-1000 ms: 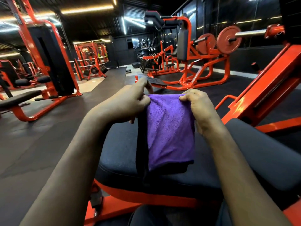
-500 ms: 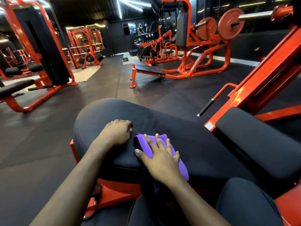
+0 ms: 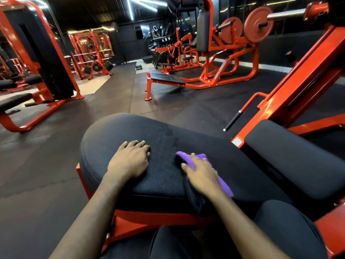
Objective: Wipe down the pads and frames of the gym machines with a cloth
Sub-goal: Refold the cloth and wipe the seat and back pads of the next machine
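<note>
Fingers [image 3: 196, 162] of the right hand [image 3: 202, 177] lie straight, pressing the purple cloth [image 3: 183, 157] onto the black seat pad [image 3: 134, 128].
Nothing pinches the cloth, so it could bunch or slip out; the left hand [image 3: 130, 162] rests flat, left of it.

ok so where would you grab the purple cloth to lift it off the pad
Probably pinch the purple cloth at its far corner, coming from above on the left: it lies flat on the seat pad, the right hand presses its middle, and that corner sticks out bare.
</note>
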The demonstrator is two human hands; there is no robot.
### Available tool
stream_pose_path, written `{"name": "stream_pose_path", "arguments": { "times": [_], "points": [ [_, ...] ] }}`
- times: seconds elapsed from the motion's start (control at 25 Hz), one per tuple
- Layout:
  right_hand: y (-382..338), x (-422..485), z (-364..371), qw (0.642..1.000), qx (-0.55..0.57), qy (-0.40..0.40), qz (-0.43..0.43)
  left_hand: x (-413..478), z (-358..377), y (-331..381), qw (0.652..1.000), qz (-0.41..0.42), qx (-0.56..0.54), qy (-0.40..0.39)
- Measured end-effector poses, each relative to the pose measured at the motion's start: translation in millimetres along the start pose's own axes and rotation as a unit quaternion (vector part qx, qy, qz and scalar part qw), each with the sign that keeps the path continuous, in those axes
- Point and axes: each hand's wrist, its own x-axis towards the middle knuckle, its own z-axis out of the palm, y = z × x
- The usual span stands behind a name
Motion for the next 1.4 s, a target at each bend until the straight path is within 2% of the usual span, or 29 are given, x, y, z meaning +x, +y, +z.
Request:
{"name": "stream_pose_path", "arguments": {
  "times": [0.08, 0.12, 0.2, 0.32, 0.44, 0.8, 1.04, 1.12, 1.24, 1.4],
  "points": [
    [-30.7, -15.5, 12.4, 0.989, 0.018, -0.014, -0.144, 9.6, -4.3, -5.9, 0.999, -0.011, -0.029, 0.013],
    [-44.1, -16.6, 17.2, 0.981, 0.016, -0.033, -0.188, 16.3, -7.4, -10.7, 0.999, -0.021, -0.045, 0.007],
    [-61.8, -0.4, 18.6, 0.975, 0.003, -0.062, -0.214, 34.2, -14.5, -21.5, 0.998, -0.036, -0.057, -0.016],
    [-65.0, 38.2, 16.9, 0.985, -0.003, -0.076, -0.157, 65.8, -18.6, -34.9, 0.996, -0.053, -0.037, -0.064],
    [-64.2, 67.6, 24.1, 0.991, -0.007, -0.073, -0.112, 106.6, -9.2, -52.3, 0.995, -0.035, -0.013, -0.092],
    [-73.8, 188.8, 46.4, 0.992, -0.022, -0.067, -0.11, 237.9, 21.8, -87.5, 0.995, -0.007, -0.024, -0.101],
    [-73.0, 300.9, 66.0, 0.995, -0.034, -0.066, -0.073, 303.8, 40.9, -83.9, 0.987, -0.046, -0.015, -0.152],
    [-70.4, 323.6, 67.9, 0.994, -0.043, -0.072, -0.065, 309.5, 44.1, -78.9, 0.988, -0.066, 0.004, -0.142],
    [-46.7, 343.5, 63.5, 0.995, -0.046, -0.088, -0.033, 311.5, 48.5, -75.9, 0.986, -0.083, 0.03, -0.14],
    [26.2, 337.2, 40.8, 0.995, -0.048, -0.072, 0.043, 311.4, 50.4, -74.7, 0.986, -0.089, 0.04, -0.136]
  ]
}}
